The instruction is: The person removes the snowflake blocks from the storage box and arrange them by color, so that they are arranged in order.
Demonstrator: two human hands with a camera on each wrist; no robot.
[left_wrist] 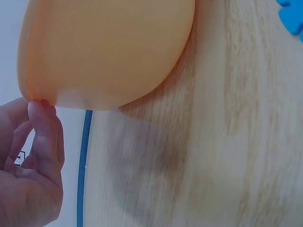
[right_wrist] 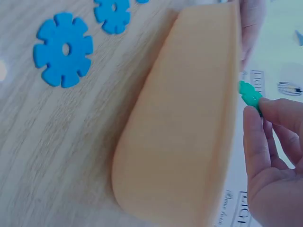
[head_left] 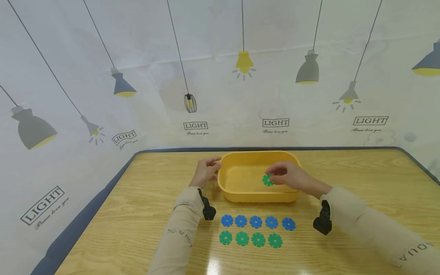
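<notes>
A yellow plastic basin (head_left: pixel 258 197) stands on the wooden table. My left hand (head_left: pixel 205 171) is at its left end, fingertips touching the outer wall close under the rim, as the left wrist view shows (left_wrist: pixel 35 156). Over the basin, my right hand (head_left: pixel 290 175) pinches a green notched disc (head_left: pixel 267 180) between thumb and fingertips. In the right wrist view the disc (right_wrist: pixel 251 95) appears nearly edge-on beyond the rim. In front of the basin lie a row of several blue notched discs (head_left: pixel 256 222) and, nearer, a row of several green ones (head_left: pixel 258 239).
The wooden table (head_left: pixel 154 214) reaches to a dark blue border (head_left: pixel 172 149) at the back. Behind it hangs a pale wall cloth (head_left: pixel 220 99) printed with lamps. Black wrist-camera mounts (head_left: pixel 208 210) sit on both sleeves, close to the disc rows.
</notes>
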